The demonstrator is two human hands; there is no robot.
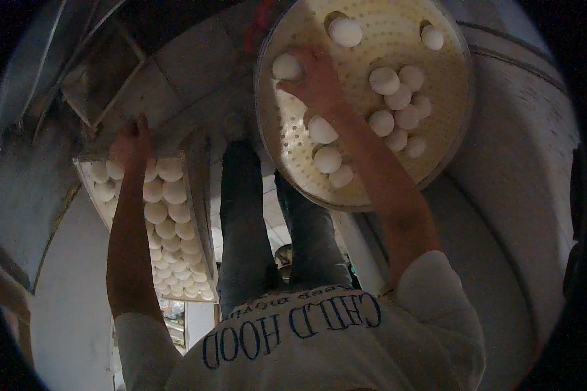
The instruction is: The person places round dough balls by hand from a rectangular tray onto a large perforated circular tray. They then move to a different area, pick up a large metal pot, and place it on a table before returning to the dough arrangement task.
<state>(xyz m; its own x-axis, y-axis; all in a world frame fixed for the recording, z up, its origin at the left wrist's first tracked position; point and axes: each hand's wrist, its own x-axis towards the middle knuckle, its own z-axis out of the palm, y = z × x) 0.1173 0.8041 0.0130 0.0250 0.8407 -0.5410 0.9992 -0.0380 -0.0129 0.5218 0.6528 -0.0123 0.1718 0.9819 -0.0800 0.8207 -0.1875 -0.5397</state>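
My right hand is over a round perforated steamer tray, its thumb and fingers around a white dough ball near the tray's left rim. Other dough balls sit on the tray: a cluster right of the forearm, a few beside the forearm's left side, and two apart at the far side. At the left, my left hand is above the far end of a rectangular tray packed with rows of similar dough balls. Dim light and blur hide whether its fingers hold anything.
My legs stand between the two trays. Beyond the left hand, a square-edged frame or box is on the tiled floor. A large, pale curved surface lies right of the round tray.
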